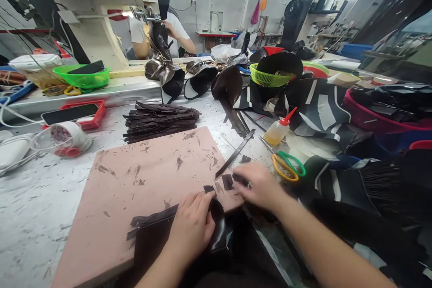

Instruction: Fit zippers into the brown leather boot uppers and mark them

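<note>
Left fingers (199, 198) pressed together on one dark piece (219, 227) | right fingers (248, 172): can't tell | scissors (274, 160): one

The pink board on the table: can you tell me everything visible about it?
The pink board looks flat and fairly thick, with straight edges and dark, scattered marks. Its material is hard to tell. It lies on the speckled table, close to the person. A dark strip lies along its near side and a small dark piece towards its right corner. The left hand is over its near edge.
</note>
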A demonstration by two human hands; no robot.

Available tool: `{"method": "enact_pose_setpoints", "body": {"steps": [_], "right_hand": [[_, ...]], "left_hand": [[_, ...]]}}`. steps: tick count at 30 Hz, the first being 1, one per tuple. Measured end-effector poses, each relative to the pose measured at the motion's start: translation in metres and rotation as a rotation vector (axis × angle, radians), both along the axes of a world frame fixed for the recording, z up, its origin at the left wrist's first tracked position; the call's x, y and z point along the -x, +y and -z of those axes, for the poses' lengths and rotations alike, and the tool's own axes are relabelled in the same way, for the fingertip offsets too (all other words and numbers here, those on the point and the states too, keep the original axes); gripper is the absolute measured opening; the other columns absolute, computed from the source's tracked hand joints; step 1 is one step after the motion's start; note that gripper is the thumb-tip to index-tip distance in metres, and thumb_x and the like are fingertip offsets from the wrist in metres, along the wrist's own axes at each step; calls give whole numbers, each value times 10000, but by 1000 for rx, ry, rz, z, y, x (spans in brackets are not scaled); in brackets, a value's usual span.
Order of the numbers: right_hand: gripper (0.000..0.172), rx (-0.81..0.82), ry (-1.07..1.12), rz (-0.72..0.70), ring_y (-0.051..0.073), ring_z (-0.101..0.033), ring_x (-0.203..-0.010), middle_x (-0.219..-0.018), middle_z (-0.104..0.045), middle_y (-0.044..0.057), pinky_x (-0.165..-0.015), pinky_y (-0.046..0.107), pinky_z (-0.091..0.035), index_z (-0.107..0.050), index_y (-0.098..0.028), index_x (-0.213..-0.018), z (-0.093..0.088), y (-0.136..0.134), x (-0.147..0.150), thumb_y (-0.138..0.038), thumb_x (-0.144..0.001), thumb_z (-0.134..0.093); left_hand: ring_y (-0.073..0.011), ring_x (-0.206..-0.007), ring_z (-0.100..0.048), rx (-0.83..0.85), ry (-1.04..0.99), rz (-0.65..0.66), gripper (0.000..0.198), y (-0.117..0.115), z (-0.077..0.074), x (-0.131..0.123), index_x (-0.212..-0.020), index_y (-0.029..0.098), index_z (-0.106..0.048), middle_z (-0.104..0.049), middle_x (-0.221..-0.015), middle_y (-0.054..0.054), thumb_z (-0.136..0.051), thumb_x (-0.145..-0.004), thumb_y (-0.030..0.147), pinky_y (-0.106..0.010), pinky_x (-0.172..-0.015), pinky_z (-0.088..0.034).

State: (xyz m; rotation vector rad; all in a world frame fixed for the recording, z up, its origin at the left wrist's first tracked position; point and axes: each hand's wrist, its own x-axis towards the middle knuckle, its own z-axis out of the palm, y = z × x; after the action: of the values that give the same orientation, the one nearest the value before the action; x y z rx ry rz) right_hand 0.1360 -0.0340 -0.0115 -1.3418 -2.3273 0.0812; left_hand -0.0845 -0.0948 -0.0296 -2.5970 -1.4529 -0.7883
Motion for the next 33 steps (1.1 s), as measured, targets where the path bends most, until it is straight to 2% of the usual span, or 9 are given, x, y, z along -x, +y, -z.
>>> {"method": "enact_pose_setpoints", "body": {"steps": [2,3,8,10,13,19,24,29,33], "right_hand": [[244,-65,102,-218,202,-607,-854,-918,-682,85,-787,338,-475,-625,-168,-1015,12,-10,18,-220,-832,-473],[255,-69,143,-211,191,-610,-799,-876,-685,82,-748,329,-484,-623,-167,-1016,17,-11,21,-194,-844,-437],[244,193,432,275,155,-586,-584,-684,-647,25,-611,293,-490,-601,-172,-973,20,5,-2,-231,-807,-431],[215,271,468,314,160,-583,-592,-674,-630,16,-612,295,-486,-603,-178,-916,18,10,-11,-260,-783,-456],[189,180,339,240,183,-582,-729,-775,-624,51,-686,300,-466,-624,-182,-850,18,9,-13,-250,-796,-456],[213,153,-72,451,222,-551,-833,-956,-588,106,-708,311,-422,-682,-173,-819,24,11,-12,-134,-779,-476],[380,225,-72,443,251,-552,-878,-910,-655,104,-830,377,-368,-624,-164,-1089,13,27,-22,-85,-744,-485],[255,308,70,465,214,-596,-779,-871,-672,98,-731,338,-437,-683,-161,-913,-2,37,-37,-158,-799,-454],[218,456,239,281,138,-618,-743,-922,-663,28,-668,245,-473,-691,-197,-909,-4,34,-33,-238,-803,-505]], "left_hand": [[-201,-876,-566,2,-5,1,379,0,-1,0,-1108,141,-511,-628,-934,-73,-389,-753,85,-347,-793,-464],[-200,-878,-567,3,-7,-1,383,0,-2,0,-1114,147,-510,-629,-941,-74,-385,-756,86,-346,-794,-465],[-203,-885,-565,14,2,3,389,1,-3,-1,-1132,152,-501,-627,-945,-73,-393,-764,89,-340,-785,-468],[-206,-890,-561,18,8,6,385,1,-2,0,-1136,151,-497,-623,-948,-73,-399,-768,93,-343,-787,-466],[-205,-903,-556,36,11,7,390,2,-2,0,-1146,154,-490,-618,-961,-71,-402,-773,89,-343,-801,-461],[-203,-900,-557,22,25,7,387,2,-2,0,-1152,156,-490,-619,-948,-67,-398,-781,92,-340,-806,-455],[-204,-908,-560,14,21,9,379,2,-2,1,-1146,159,-499,-624,-957,-66,-395,-787,98,-340,-806,-458],[-201,-902,-565,24,14,15,390,3,-2,1,-1147,163,-504,-629,-962,-66,-396,-779,93,-341,-804,-462],[-195,-900,-568,13,12,17,390,3,-3,1,-1143,164,-513,-633,-964,-66,-401,-776,97,-336,-805,-465]]}}
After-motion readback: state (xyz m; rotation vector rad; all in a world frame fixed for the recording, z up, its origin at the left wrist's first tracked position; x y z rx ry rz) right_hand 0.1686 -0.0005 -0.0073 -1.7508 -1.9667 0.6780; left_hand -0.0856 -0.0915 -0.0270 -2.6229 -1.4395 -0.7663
